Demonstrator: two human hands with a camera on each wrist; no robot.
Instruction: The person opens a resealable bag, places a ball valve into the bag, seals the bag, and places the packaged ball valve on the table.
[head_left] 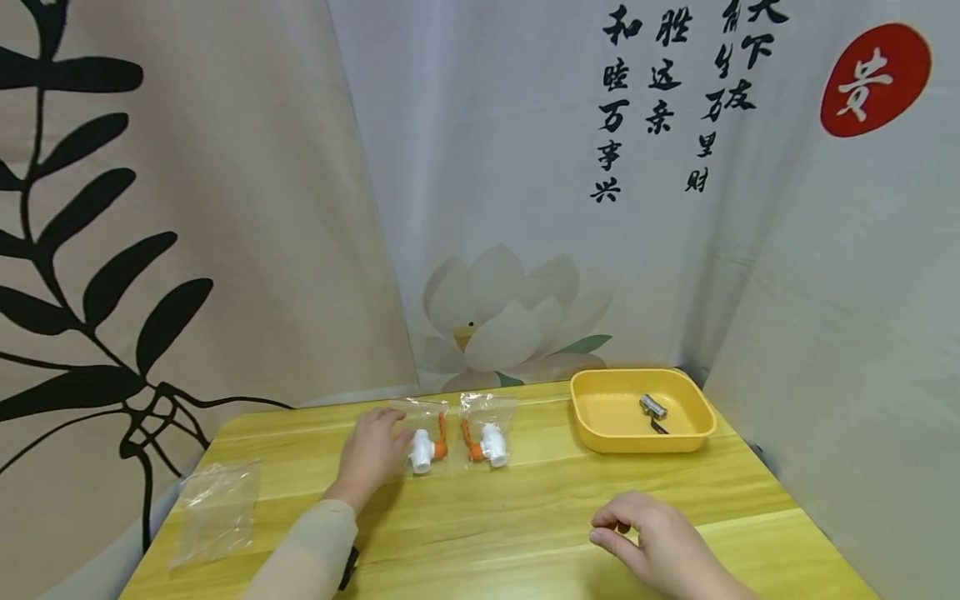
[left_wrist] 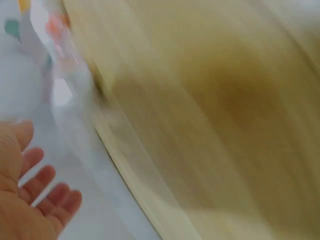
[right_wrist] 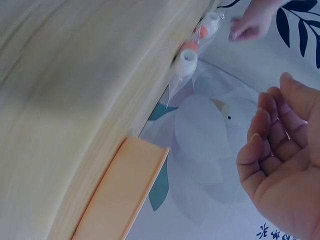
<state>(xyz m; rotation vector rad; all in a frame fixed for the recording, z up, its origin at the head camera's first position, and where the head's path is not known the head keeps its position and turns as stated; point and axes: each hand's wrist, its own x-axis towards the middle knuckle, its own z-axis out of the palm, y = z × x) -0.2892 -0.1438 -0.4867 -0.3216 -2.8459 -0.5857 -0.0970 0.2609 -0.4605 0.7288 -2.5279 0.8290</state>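
Two clear plastic bags lie side by side near the table's back edge, each with a white plastic tap-like fitting with an orange handle: a left fitting [head_left: 422,452] and a right fitting [head_left: 494,445]. My left hand [head_left: 372,452] is over the table just left of the left bag. Its fingers look loosely bent in the left wrist view, with nothing seen in them; whether they touch the bag I cannot tell. Above the table's right part hovers my right hand [head_left: 660,542], fingers loosely curled around nothing. Both fittings also appear in the right wrist view.
A yellow tray [head_left: 637,444] stands at the back right, with a small metallic cylinder [head_left: 653,407] and a small dark piece [head_left: 658,426] inside. At the left edge lies a flat clear bag [head_left: 217,512]. Printed curtains [head_left: 525,167] hang behind the wooden table [head_left: 480,533].
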